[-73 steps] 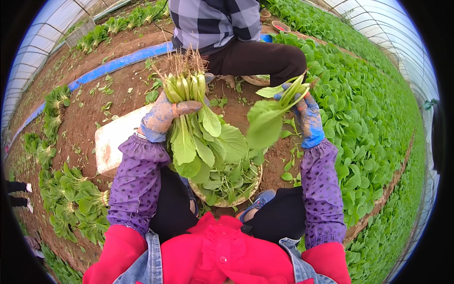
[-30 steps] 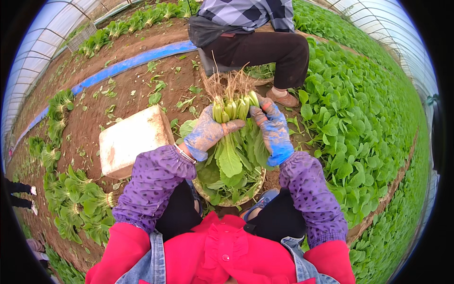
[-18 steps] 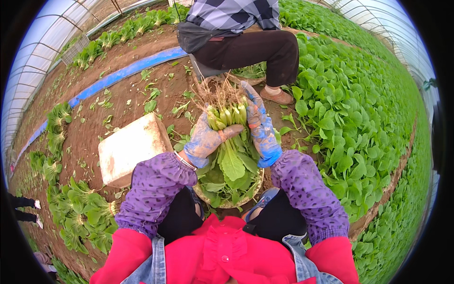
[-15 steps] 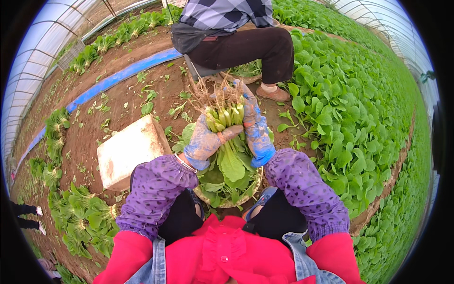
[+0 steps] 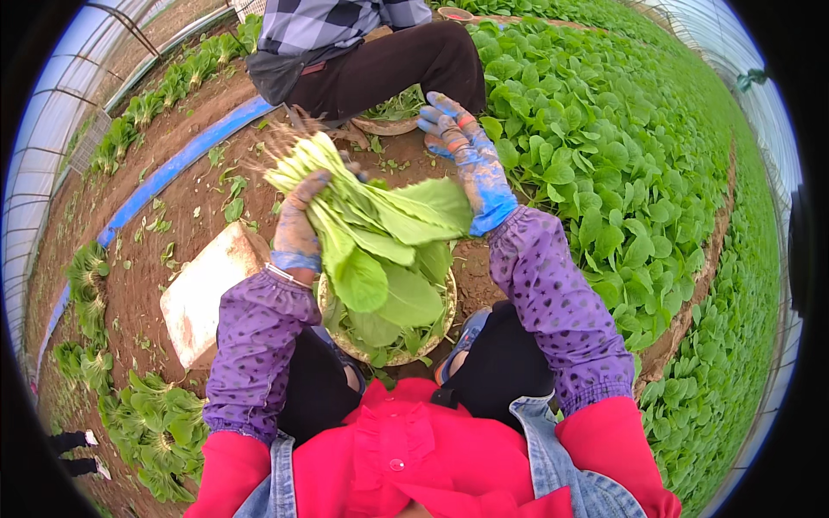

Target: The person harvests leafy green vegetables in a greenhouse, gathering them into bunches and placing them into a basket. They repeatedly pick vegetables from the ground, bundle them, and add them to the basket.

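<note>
My left hand [image 5: 300, 223], in a soiled blue-and-grey glove, is closed round a bunch of leafy greens [image 5: 367, 224]. The roots point up and left, and the broad leaves fan out to the right and down. Off to the right, my right hand [image 5: 469, 160] is raised in a similar glove, fingers stretched out and holding nothing; its wrist is close to the leaf tips. Beneath the bunch, between my feet, stands a round woven basket [image 5: 450, 302] with loose leaves in it.
A white block [image 5: 211, 289] lies on the soil at left, with piled bunches of greens [image 5: 160, 432] beyond it. Dense growing greens [image 5: 596, 198] fill the right side. Ahead sits a person in dark trousers [image 5: 406, 69]. A blue strip [image 5: 181, 164] crosses the soil.
My right hand has let go of the bunch and moved right, fingers outstretched. My left hand has shifted left and tilted the bunch, roots toward the left. The view has turned slightly.
</note>
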`<state>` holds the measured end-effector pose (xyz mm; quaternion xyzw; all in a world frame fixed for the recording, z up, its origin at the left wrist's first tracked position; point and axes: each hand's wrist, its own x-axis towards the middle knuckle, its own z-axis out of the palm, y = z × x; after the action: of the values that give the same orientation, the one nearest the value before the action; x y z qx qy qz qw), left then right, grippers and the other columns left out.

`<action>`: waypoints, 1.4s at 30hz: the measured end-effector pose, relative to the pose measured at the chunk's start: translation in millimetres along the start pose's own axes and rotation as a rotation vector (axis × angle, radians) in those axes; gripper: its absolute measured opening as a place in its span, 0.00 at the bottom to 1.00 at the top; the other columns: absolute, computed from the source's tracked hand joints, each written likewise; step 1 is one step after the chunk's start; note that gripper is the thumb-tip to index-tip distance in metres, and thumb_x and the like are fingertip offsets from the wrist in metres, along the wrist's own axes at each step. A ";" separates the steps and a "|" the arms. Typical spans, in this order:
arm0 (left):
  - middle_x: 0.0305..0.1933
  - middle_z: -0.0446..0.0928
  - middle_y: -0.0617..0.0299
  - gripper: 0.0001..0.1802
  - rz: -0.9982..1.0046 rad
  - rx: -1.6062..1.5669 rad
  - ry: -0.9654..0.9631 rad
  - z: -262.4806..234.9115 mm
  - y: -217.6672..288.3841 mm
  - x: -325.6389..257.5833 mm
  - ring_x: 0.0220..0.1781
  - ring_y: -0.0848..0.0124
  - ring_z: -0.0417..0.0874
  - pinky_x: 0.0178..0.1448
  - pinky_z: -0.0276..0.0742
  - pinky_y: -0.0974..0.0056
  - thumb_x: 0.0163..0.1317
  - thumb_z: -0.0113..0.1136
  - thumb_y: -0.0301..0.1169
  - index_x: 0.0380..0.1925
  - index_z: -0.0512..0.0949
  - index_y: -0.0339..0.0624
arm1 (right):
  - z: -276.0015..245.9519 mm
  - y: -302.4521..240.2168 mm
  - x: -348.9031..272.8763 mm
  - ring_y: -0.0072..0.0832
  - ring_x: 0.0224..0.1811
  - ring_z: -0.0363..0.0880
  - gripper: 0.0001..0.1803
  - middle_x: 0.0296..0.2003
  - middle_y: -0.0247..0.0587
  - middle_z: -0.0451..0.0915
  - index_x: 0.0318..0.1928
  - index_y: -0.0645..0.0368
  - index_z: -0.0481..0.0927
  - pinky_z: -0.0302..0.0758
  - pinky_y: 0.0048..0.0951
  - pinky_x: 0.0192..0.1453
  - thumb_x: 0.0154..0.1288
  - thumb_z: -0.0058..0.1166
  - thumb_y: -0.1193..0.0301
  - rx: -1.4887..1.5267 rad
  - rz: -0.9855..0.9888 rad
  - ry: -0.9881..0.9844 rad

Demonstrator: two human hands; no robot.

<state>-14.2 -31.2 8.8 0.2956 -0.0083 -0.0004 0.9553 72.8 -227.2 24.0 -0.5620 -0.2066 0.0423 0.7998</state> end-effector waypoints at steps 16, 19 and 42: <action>0.44 0.76 0.62 0.21 0.054 0.503 0.185 25.0 -17.4 -1.2 0.45 0.72 0.78 0.50 0.74 0.67 0.52 0.63 0.23 0.48 0.72 0.35 | 52.4 -11.1 -43.5 0.45 0.60 0.66 0.58 0.58 0.57 0.66 0.70 0.48 0.37 0.66 0.37 0.58 0.48 0.65 0.52 -0.630 0.290 -0.405; 0.45 0.76 0.61 0.26 0.006 0.535 0.028 23.3 -6.5 -6.6 0.46 0.72 0.78 0.51 0.73 0.67 0.51 0.64 0.24 0.51 0.69 0.36 | 43.5 20.6 -43.3 0.35 0.58 0.67 0.54 0.57 0.50 0.67 0.70 0.50 0.39 0.68 0.32 0.57 0.50 0.64 0.64 -0.256 0.226 -0.371; 0.45 0.75 0.54 0.25 0.734 0.342 -0.021 -78.4 226.6 -93.6 0.48 0.59 0.74 0.60 0.68 0.54 0.53 0.56 0.41 0.46 0.70 0.34 | -87.9 147.0 2.5 0.42 0.65 0.59 0.37 0.62 0.49 0.63 0.65 0.54 0.60 0.56 0.37 0.67 0.62 0.42 0.45 -1.333 0.720 -0.300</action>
<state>-107.5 200.6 70.6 0.4278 -0.1230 0.3388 0.8289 132.4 -250.3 -135.0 -0.9457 -0.0991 0.2424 0.1926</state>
